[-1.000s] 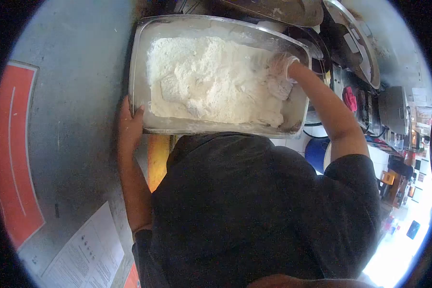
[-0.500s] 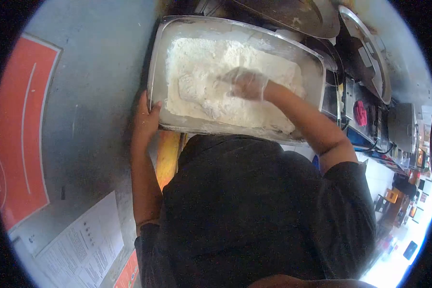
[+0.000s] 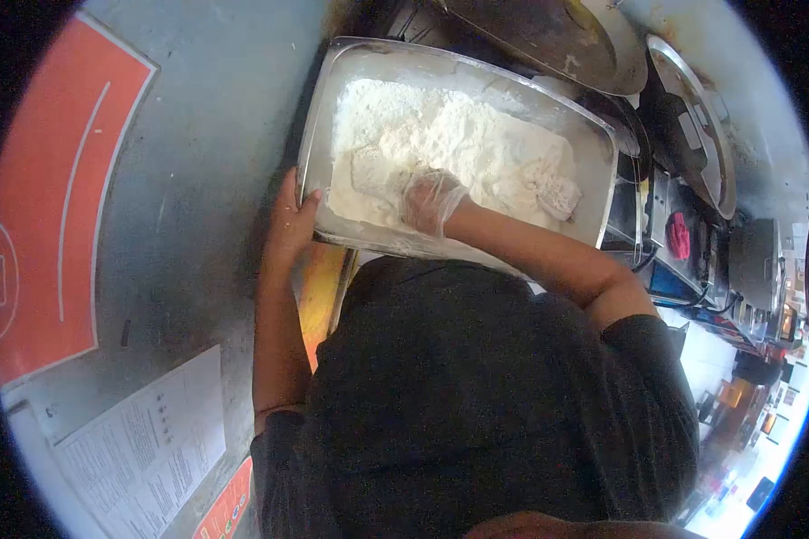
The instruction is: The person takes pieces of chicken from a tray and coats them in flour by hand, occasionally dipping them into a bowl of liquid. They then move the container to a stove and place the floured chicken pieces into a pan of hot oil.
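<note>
A deep metal pan (image 3: 593, 207) holds a thick bed of white flour-like powder (image 3: 458, 126). My left hand (image 3: 290, 220) grips the pan's left wall, with the thumb over the rim and the fingers outside. A clear plastic glove covers my right hand (image 3: 433, 199), which is down in the powder near the pan's front side. Its fingertips are bent down and partly hidden, so what they hold is not visible. Just left of it lies a flat, powder-coated piece (image 3: 375, 169). Another lumpy coated piece (image 3: 557, 193) rests at the pan's right end.
A grey metal wall with a red poster (image 3: 81, 207) and a printed sheet (image 3: 148, 440) stands on the left. Large round metal pans (image 3: 692, 126) sit behind and to the right. A pink cloth (image 3: 678, 235) lies on equipment at the right.
My right hand has moved down and slightly left, from the middle of the powder toward the pan's front side. The lumpy piece at the right end shows more clearly. My left hand keeps its grip.
</note>
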Motion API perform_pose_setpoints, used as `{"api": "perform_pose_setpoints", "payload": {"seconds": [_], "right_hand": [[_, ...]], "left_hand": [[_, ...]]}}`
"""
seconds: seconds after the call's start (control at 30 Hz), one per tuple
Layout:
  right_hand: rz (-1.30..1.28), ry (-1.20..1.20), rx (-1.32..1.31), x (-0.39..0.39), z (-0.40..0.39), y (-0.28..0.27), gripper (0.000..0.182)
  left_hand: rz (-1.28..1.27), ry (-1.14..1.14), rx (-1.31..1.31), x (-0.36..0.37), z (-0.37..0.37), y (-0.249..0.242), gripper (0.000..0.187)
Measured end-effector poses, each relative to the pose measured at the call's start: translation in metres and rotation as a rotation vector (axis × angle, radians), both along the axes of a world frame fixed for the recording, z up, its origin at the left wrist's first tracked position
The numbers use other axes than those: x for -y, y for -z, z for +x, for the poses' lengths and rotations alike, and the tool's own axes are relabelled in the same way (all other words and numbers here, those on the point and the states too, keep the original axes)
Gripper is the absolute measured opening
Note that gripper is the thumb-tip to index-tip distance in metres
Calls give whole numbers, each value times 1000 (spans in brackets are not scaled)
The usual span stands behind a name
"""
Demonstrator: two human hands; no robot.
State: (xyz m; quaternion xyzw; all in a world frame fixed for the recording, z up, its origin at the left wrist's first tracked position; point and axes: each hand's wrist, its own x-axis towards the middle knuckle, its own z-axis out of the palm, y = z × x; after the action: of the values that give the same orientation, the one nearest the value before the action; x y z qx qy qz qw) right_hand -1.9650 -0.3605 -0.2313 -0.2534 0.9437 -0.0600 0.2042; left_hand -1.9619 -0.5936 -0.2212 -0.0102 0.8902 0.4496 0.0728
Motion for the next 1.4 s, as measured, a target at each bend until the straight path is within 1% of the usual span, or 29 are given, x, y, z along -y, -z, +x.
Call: {"api": "perform_pose_setpoints", "payload": {"seconds": [0.03,0.07,0.1,0.13,0.17,0.2,0.23,0.3,0.33,0.4,0.43,0.5,0.53,0.6,0.63,0.7,0.77,0.83,0.9,0.97,1.03,1.07,1.1,1.17,1.2,1.27,1.3,1.37,1.4], "right_hand": [[-2,-2,-8,0,-1,5,42],[32,-83,-77,-1,-1,18,37],[68,-165,-146,-3,-1,30,35],[71,-169,-154,-7,0,40,35],[-110,-152,-197,-11,1,49,36],[-289,-137,-235,-10,3,42,38],[-283,-146,-237,-9,3,35,38],[-133,-15,70,-6,2,9,39],[-126,-23,77,-6,1,-8,39],[-249,289,273,-10,-6,-30,43],[-377,131,71,-22,-12,-17,47],[-416,276,229,-43,-35,-10,46],[-416,275,223,-56,-46,-4,46],[-537,320,12,-75,-58,2,39],[-535,320,7,-80,-59,-3,39],[-306,371,-208,-89,-61,-16,34],[-568,240,-314,-123,-81,36,34],[-197,202,-461,-121,-75,5,30],[-175,159,-513,-139,-83,36,28],[-152,116,-563,-137,-84,47,25],[-446,58,-718,-114,-74,45,22],[-241,148,-524,-116,-75,77,21],[-270,32,-577,-96,-53,51,19],[-371,-210,-909,-88,-44,51,21],[-373,-217,-911,-88,-44,50,21],[-522,161,-493,-89,-42,50,28],[-521,161,-487,-92,-46,43,28],[-342,372,-173,-100,-60,8,36],[-674,565,87,-101,-55,-10,38]], "left_hand": [[-43,-23,11,-3,3,-4,53],[-84,-46,22,-4,3,-8,53],[-84,-50,12,-1,1,-2,53],[-52,-40,-10,3,-1,10,52],[-19,-31,-33,6,-3,19,52],[-13,-38,-38,4,-3,16,52],[-6,-53,-27,2,-2,10,52],[9,-77,-10,3,0,12,52],[56,-44,-19,6,-2,16,52],[105,-19,-14,8,-3,23,52],[55,-15,-34,9,-4,23,52],[6,-9,-60,11,-5,28,52],[4,-17,-70,13,-7,35,52],[5,-22,-87,14,-10,39,52],[30,-24,-66,14,-9,38,52],[55,-27,-45,13,-8,33,53],[65,-4,33,11,-8,22,52],[24,-16,-7,11,-6,24,53],[-15,-33,-51,11,-6,26,54],[11,-50,-23,11,-7,29,54],[21,-46,-30,13,-8,35,54],[33,-45,-40,13,-9,36,54],[34,-42,-47,10,-7,29,54],[-2,-33,-11,5,-3,8,53],[-1,-39,-14,4,-3,6,53],[70,-60,25,3,-1,7,53],[71,-62,30,5,-1,13,53],[67,-19,-45,12,-6,30,54],[68,-15,-44,10,-6,28,54]]}}
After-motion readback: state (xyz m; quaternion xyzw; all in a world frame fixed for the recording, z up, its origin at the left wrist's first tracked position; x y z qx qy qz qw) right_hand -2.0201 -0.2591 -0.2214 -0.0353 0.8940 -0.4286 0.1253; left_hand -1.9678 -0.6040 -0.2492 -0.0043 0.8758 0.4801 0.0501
